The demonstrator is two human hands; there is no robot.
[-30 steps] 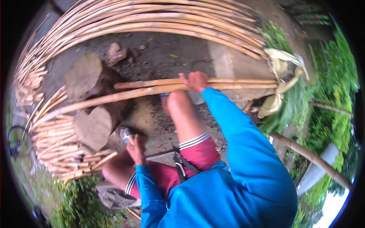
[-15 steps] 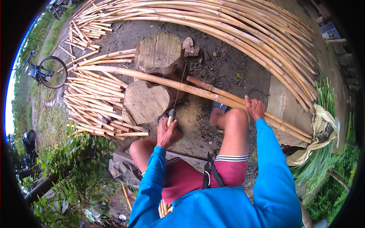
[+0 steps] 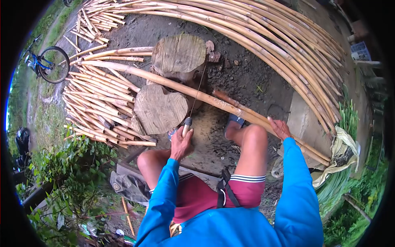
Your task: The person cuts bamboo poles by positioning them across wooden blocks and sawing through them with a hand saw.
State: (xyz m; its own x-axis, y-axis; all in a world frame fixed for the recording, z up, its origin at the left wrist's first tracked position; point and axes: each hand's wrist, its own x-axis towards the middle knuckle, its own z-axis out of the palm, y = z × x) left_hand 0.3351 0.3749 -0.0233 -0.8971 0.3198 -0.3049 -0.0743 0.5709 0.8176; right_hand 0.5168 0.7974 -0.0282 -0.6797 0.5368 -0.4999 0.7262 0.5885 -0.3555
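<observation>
Long pole [image 3: 164, 80] slants from the heap side, between the two stumps, down to the right toward the pale sack [image 3: 345, 139]. A second pole [image 3: 229, 100], its near end dark and stubby, lies just beside it along the lower right stretch. Right hand [image 3: 280, 129] is closed over the long pole above the right knee, thumb on the upper side; the undersides of the fingers are hidden. Left hand [image 3: 181, 143] is wrapped round the handle of a long thin knife [image 3: 188, 122], blade pointing up past the upper stump [image 3: 179, 52] and crossing the pole to the right of the lower stump [image 3: 160, 109]. Cannot tell whether blade and pole touch. Hands well apart. Change: one second ago the knife was low beside the lower stump with no blade visible across the pole; by half a second ago it crossed, and it crosses now. Judgement: knife and pole are now brought together at one spot, with the right hand steadying the pole. Farther out: heap of short poles [image 3: 98, 105] left, curved row of long poles [image 3: 263, 41] beyond, bicycle [image 3: 39, 61] at far left.
</observation>
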